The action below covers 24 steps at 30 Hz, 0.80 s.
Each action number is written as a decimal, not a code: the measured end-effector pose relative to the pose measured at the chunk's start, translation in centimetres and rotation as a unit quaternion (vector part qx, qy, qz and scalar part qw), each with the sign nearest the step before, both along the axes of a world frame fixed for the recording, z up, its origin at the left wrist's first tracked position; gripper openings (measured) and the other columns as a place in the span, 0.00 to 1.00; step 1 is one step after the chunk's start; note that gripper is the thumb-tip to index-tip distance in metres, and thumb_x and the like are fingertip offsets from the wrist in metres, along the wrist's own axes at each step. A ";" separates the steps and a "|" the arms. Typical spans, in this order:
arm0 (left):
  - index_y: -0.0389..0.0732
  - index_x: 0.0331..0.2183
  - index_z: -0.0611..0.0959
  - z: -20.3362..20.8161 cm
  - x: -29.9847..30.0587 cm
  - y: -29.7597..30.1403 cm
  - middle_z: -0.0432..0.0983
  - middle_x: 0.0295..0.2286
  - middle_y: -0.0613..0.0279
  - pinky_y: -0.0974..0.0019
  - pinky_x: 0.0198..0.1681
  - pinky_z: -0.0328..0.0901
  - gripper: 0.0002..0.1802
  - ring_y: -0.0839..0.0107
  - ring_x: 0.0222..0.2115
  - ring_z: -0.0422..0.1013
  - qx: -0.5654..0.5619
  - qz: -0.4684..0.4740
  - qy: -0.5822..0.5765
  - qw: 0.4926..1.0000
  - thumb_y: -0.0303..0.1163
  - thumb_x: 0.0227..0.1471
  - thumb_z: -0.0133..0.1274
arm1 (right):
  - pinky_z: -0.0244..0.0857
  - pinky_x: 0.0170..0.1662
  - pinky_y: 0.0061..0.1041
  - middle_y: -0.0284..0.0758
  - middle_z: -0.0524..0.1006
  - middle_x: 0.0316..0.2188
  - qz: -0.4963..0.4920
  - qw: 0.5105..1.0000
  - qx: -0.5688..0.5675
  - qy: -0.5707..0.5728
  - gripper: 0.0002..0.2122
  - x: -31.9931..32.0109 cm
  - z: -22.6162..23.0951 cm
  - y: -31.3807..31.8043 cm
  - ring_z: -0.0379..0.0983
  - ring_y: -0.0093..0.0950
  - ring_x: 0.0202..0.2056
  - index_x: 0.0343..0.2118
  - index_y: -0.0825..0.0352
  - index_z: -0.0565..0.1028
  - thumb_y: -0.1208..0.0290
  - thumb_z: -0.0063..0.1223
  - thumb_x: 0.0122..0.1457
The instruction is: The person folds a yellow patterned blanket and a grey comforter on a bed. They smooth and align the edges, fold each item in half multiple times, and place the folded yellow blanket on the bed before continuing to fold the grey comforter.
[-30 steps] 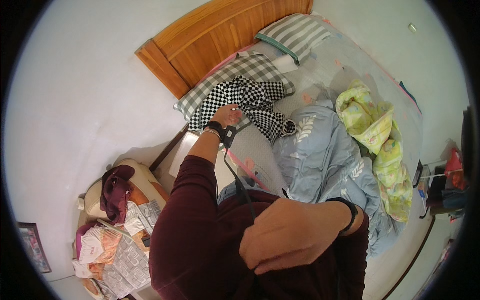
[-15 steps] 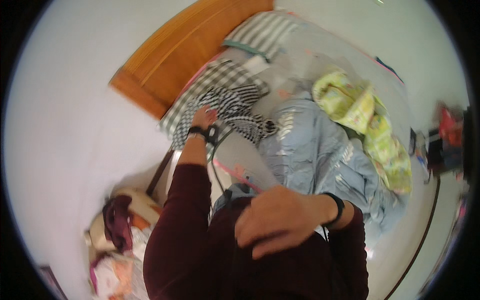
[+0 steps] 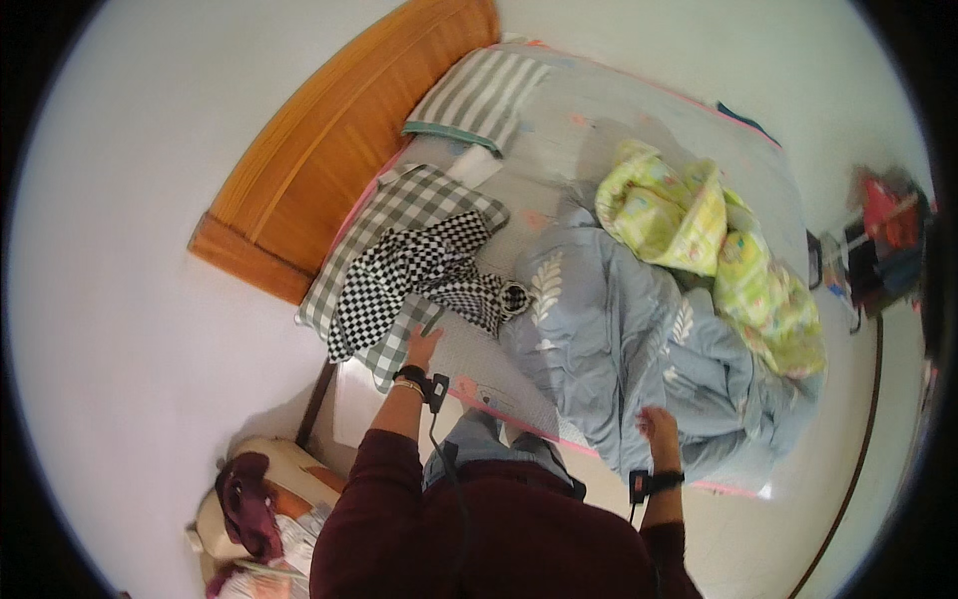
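My left hand (image 3: 423, 344) is open, fingers stretched out, by the near edge of a green-and-white checked pillow (image 3: 394, 349). Just beyond it a rumpled black-and-white checked garment (image 3: 374, 295) lies across the pillow, one tube-like end reaching onto the sheet. No cloth shows in that hand. My right hand (image 3: 659, 426) is over the near side of a crumpled grey-blue quilt (image 3: 599, 290). Its fingers are loosely bent and apart, with nothing visible in them. Both wrists wear dark bands with small devices; a cable hangs from each.
A wooden headboard (image 3: 309, 150) stands at the left, with a striped pillow (image 3: 479, 95) at the far corner. A yellow-green patterned blanket (image 3: 669, 215) lies heaped on the quilt. Beside the bed, lower left, a beige seat (image 3: 284, 459) holds maroon cloth (image 3: 249, 504). Clothes hang at right (image 3: 888, 240).
My left hand has come back off the checked garment toward the bed's near edge. My right hand has moved from before my chest out to the right. The view has shifted and is sharper.
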<state>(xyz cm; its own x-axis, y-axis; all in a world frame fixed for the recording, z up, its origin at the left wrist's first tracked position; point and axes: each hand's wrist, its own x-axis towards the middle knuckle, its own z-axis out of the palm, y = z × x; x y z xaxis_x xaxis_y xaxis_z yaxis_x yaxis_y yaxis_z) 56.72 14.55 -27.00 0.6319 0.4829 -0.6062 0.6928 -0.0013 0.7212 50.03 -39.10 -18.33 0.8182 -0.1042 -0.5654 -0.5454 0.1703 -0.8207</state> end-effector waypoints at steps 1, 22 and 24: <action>0.38 0.55 0.57 0.6 0.9 1.2 0.48 0.56 0.50 0.49 0.52 0.52 0.46 0.54 0.56 0.47 0.090 -0.028 -0.022 0.995 0.46 0.40 0.59 | 0.63 0.23 0.18 0.37 0.75 0.25 -0.033 0.999 -0.001 0.024 0.10 -1.2 -0.6 -0.9 0.70 0.22 0.22 0.31 0.69 0.71 0.67 0.46 0.54; 0.37 0.45 0.72 -1.3 6.1 14.7 0.74 0.32 0.52 0.57 0.41 0.64 0.24 0.54 0.33 0.70 0.166 -0.031 0.035 0.985 0.35 0.45 0.53 | 0.67 0.26 0.22 0.39 0.76 0.24 0.164 0.971 -0.100 0.143 0.10 5.0 3.6 8.2 0.73 0.26 0.21 0.31 0.70 0.71 0.68 0.43 0.58; 0.38 0.43 0.75 1.3 2.8 12.4 0.73 0.36 0.51 0.59 0.43 0.64 0.19 0.54 0.36 0.69 0.053 -0.019 -0.075 0.996 0.28 0.46 0.48 | 0.67 0.25 0.20 0.38 0.75 0.24 0.191 0.966 -0.114 0.132 0.09 5.7 4.0 8.4 0.73 0.25 0.20 0.32 0.68 0.70 0.67 0.43 0.58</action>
